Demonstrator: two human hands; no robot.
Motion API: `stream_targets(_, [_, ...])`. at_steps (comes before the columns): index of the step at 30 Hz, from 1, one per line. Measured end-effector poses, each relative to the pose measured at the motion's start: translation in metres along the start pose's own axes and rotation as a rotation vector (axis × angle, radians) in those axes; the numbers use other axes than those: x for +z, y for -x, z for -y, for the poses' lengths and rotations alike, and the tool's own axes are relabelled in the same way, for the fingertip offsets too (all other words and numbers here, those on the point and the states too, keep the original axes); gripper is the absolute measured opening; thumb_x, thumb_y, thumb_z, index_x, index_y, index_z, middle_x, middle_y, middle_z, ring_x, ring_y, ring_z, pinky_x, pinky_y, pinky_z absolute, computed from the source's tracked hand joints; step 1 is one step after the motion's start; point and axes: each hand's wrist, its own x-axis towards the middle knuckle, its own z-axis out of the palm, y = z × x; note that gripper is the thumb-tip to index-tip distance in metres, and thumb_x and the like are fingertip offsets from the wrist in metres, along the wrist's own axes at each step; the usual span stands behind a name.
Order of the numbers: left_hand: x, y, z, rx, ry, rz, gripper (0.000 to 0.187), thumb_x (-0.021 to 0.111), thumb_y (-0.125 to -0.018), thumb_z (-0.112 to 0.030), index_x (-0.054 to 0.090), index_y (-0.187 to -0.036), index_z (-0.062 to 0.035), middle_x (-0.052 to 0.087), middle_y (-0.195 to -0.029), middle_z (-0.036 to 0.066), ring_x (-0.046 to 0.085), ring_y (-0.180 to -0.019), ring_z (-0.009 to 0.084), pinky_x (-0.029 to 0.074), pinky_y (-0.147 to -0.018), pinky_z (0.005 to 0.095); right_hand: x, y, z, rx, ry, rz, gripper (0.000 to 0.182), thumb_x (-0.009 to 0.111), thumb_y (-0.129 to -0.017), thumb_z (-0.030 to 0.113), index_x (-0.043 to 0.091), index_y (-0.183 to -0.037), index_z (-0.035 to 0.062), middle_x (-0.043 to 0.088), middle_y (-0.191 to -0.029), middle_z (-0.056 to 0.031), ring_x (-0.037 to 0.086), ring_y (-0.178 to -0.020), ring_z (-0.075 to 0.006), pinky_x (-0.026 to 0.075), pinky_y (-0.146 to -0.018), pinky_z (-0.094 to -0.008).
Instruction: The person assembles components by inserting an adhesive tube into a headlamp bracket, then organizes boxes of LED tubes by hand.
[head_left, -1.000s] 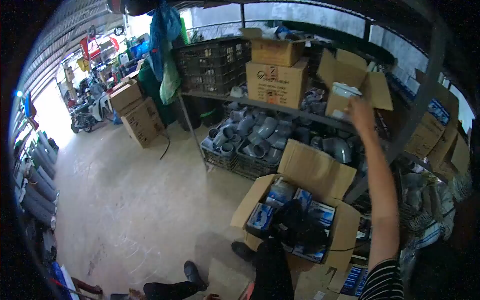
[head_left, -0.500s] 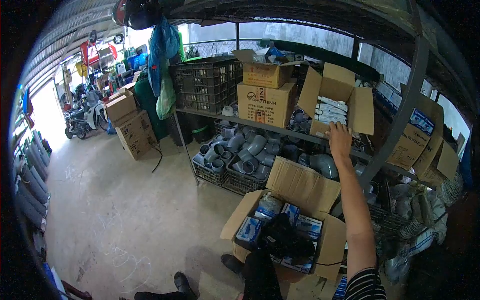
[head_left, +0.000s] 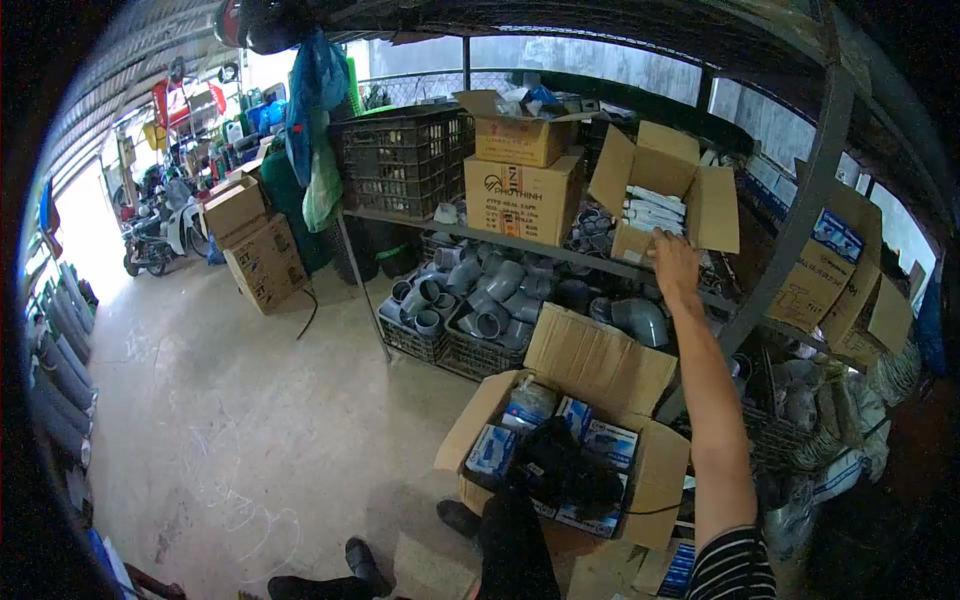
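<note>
My right hand [head_left: 674, 262] reaches up to an open cardboard box [head_left: 718, 212] on the shelf. Its fingers are curled over the box's front edge, just in front of several white tubes [head_left: 655, 210] lying stacked inside. The fingertips are partly hidden, and I see no tube lifted in them. My left hand is out of view. By my legs stands another open carton [head_left: 600, 355] holding blue-and-white boxes [head_left: 610, 443], with a black bundle [head_left: 560, 470] lying on top of them.
A metal shelf post [head_left: 795, 215] rises right of my arm. Beside the tube box sit a seal tape carton [head_left: 520, 200] and a black crate [head_left: 400, 165]. Grey pipe elbows [head_left: 490, 300] fill crates below. More cartons [head_left: 262, 262] and a motorbike [head_left: 160, 235] stand at left.
The whole view has shifted slightly up and left. My right hand stays at the tube box's front edge, its fingers now more curled.
</note>
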Motion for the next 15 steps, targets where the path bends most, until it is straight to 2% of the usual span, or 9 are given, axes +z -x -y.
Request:
stream_targets(2, [-0.004,-0.007,0.006,-0.006,0.020,-0.004,0.034,0.060,-0.092,-0.023,0.054,-0.123,-0.0093,0.063,-0.099,0.011,0.061,-0.069,0.0197,0.053,-0.058,0.0342,-0.002,0.001,-0.007,-0.039,-0.089,-0.047,0.044,0.072,-0.074,0.008,0.058,-0.116,0.0094,0.064,-0.108,-0.0101,0.056,-0.109,-0.0286,0.042,-0.094,-0.0468])
stream_targets(5, [-0.015,-0.031,0.045,0.256,-0.017,-0.051,0.036,0.060,-0.092,-0.024,0.053,-0.124,-0.0105,0.064,-0.098,0.011,0.062,-0.069,0.0191,0.053,-0.058,0.0337,-0.017,0.016,-0.005,-0.124,-0.037,0.008,0.039,0.070,-0.075,0.007,0.060,-0.113,0.0095,0.064,-0.109,-0.0090,0.056,-0.108,-0.0287,0.042,-0.094,-0.0454])
stream_targets(8, [0.002,-0.008,0.011,0.191,-0.111,-0.053,0.037,0.061,-0.092,-0.024,0.053,-0.126,-0.0139,0.064,-0.099,0.010,0.063,-0.071,0.0201,0.054,-0.058,0.0351,-0.035,0.026,-0.011,-0.162,-0.036,-0.144,0.031,0.067,-0.076,0.006,0.061,-0.106,0.0086,0.064,-0.108,-0.0078,0.056,-0.107,-0.0284,0.042,-0.094,-0.0452])
stream_targets(11, [-0.016,-0.029,0.016,0.044,0.050,-0.059,0.033,0.053,-0.093,-0.016,0.052,-0.124,-0.0046,0.066,-0.104,0.012,0.066,-0.079,0.0185,0.053,-0.063,0.0309,-0.098,0.030,-0.012,-0.237,-0.122,-0.175,0.027,0.066,-0.076,0.005,0.061,-0.102,0.0082,0.064,-0.105,-0.0074,0.056,-0.105,-0.0299,0.043,-0.093,-0.0454])
stream_targets(12, [-0.006,-0.012,0.009,0.180,0.044,-0.082,0.031,0.053,-0.093,-0.015,0.054,-0.122,-0.0023,0.066,-0.102,0.012,0.066,-0.078,0.0191,0.053,-0.064,0.0315,-0.119,0.039,-0.010,-0.322,-0.123,-0.192,0.025,0.065,-0.075,0.005,0.062,-0.099,0.0083,0.064,-0.102,-0.0080,0.056,-0.102,-0.0312,0.043,-0.090,-0.0460])
stream_targets(13, [0.012,0.013,-0.024,0.322,0.045,-0.113,0.029,0.053,-0.093,-0.014,0.055,-0.119,-0.0001,0.067,-0.099,0.013,0.066,-0.078,0.0197,0.053,-0.064,0.0321,-0.135,0.052,-0.007,-0.405,-0.133,-0.213,0.023,0.065,-0.075,0.005,0.062,-0.097,0.0083,0.064,-0.100,-0.0079,0.057,-0.100,-0.0314,0.043,-0.089,-0.0459])
stream_targets(15, [0.023,0.036,-0.053,0.413,0.073,-0.229,0.026,0.056,-0.093,-0.014,0.058,-0.113,0.0016,0.067,-0.095,0.012,0.065,-0.076,0.0193,0.053,-0.065,0.0323,-0.164,0.082,0.004,-0.589,-0.168,-0.269,0.019,0.064,-0.075,0.004,0.061,-0.094,0.0081,0.064,-0.097,-0.0079,0.057,-0.098,-0.0318,0.044,-0.088,-0.0457])
